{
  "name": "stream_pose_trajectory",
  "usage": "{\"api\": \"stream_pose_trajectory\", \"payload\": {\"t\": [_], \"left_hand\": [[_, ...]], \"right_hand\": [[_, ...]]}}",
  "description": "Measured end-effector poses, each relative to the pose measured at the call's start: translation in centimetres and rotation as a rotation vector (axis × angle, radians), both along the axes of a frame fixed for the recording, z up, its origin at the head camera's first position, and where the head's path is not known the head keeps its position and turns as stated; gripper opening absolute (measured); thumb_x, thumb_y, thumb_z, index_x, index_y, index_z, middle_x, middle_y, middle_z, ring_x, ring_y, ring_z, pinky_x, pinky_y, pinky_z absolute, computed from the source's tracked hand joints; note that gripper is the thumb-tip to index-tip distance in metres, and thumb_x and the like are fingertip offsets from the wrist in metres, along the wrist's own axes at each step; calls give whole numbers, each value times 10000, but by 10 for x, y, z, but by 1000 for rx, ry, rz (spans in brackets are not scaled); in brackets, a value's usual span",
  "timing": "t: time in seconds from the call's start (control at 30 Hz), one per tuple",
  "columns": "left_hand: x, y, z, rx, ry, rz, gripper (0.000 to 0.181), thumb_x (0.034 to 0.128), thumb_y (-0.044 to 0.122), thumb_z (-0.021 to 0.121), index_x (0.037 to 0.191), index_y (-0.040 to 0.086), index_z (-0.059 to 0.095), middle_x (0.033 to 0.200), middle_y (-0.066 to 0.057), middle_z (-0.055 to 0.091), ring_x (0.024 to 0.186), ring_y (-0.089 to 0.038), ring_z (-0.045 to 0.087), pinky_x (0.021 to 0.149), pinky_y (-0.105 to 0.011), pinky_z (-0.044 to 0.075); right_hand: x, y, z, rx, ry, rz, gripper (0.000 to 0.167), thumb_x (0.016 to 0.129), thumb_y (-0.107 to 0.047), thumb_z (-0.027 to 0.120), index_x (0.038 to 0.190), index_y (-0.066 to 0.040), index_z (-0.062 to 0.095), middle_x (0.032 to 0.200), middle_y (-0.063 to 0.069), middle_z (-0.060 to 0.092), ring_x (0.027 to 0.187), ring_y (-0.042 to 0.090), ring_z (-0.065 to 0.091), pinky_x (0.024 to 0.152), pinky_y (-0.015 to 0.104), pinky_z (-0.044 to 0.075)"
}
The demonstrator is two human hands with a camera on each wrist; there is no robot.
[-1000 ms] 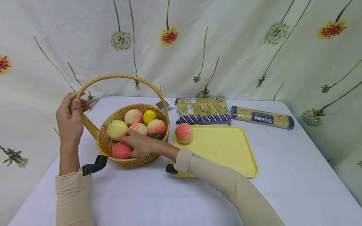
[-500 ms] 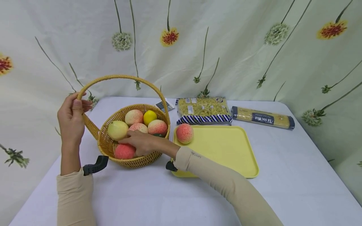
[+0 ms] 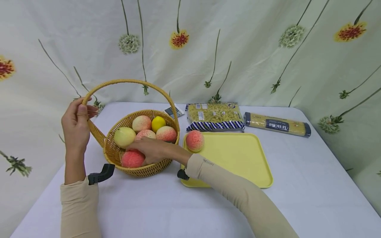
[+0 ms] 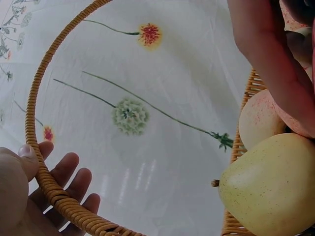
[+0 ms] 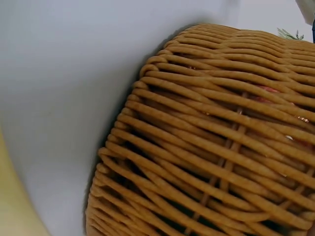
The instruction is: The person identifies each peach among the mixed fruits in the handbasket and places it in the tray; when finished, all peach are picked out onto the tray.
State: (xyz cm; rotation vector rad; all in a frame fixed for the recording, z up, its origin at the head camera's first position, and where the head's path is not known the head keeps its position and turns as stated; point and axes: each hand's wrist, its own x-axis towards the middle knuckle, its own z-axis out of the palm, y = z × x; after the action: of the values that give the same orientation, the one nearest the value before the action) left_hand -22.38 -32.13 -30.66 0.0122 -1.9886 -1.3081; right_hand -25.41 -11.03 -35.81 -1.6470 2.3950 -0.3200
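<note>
At the left of the head view, my left hand (image 3: 75, 124) holds the side of the arched wicker handle (image 3: 128, 81), thumb in front and fingers behind. The handle belongs to a round basket (image 3: 148, 171) of fruit. Inside it, my right hand (image 3: 153, 150) grips a red peach (image 3: 132, 159) near the front rim; its fingertips are partly hidden. Around it lie a pale pear (image 3: 124, 137), a lemon (image 3: 158, 123) and several pinkish peaches (image 3: 141, 123). The right wrist view shows mostly the basket's woven side (image 5: 211, 132).
Right of the basket is a yellow tray (image 3: 235, 158), with one peach (image 3: 194, 140) in its far left corner. Behind the tray lie a bag of pasta (image 3: 214, 115) and a pack of spaghetti (image 3: 277, 125). A small card (image 3: 174, 111) lies behind the basket.
The red peach under my right hand has shifted slightly to the right inside the basket. My left hand keeps its hold on the handle, and the dark green fruit is now almost covered.
</note>
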Motion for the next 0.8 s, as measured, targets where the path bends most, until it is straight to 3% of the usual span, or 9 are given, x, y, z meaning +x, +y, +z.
{"api": "stream_pose_trajectory", "payload": {"t": [0.13, 0.33, 0.5, 0.67, 0.8], "left_hand": [[0, 0, 0, 0, 1, -2, 317, 1003, 243, 453, 1260, 140, 607, 926, 64, 625, 888, -116, 620, 822, -131, 502], [0, 0, 0, -7, 6, 3, 327, 1003, 249, 450, 1262, 121, 605, 925, 69, 626, 879, -107, 616, 819, -134, 501], [0, 0, -1, -2, 3, -1, 326, 1003, 247, 452, 1263, 124, 604, 926, 65, 626, 884, -108, 622, 821, -135, 503], [-1, 1, 0, -1, 7, -4, 320, 1001, 247, 454, 1257, 131, 609, 925, 59, 626, 882, -114, 622, 820, -136, 505], [0, 1, 0, -8, 10, -1, 325, 1004, 245, 450, 1256, 115, 608, 919, 65, 625, 881, -132, 622, 815, -133, 505]], "right_hand": [[0, 3, 2, -46, -47, -24, 639, 839, -312, 731, 1393, -159, 453, 1340, -101, 499, 1216, 10, 424, 1068, 135, 264], [-1, 10, 2, -192, -219, -92, 696, 812, -371, 748, 1381, -140, 422, 1304, -59, 483, 1154, 11, 438, 961, 81, 351], [-5, 14, -1, -295, -290, -84, 771, 804, -411, 748, 1441, -190, 373, 1353, -29, 451, 1183, 35, 418, 963, 115, 369], [-7, 17, -1, -341, -335, -77, 732, 810, -416, 739, 1435, -232, 405, 1365, -33, 437, 1180, 50, 397, 956, 159, 387], [-8, 18, -2, -377, -473, -77, 685, 817, -347, 743, 1408, -211, 423, 1349, -35, 453, 1124, 56, 465, 926, 168, 428]]}}
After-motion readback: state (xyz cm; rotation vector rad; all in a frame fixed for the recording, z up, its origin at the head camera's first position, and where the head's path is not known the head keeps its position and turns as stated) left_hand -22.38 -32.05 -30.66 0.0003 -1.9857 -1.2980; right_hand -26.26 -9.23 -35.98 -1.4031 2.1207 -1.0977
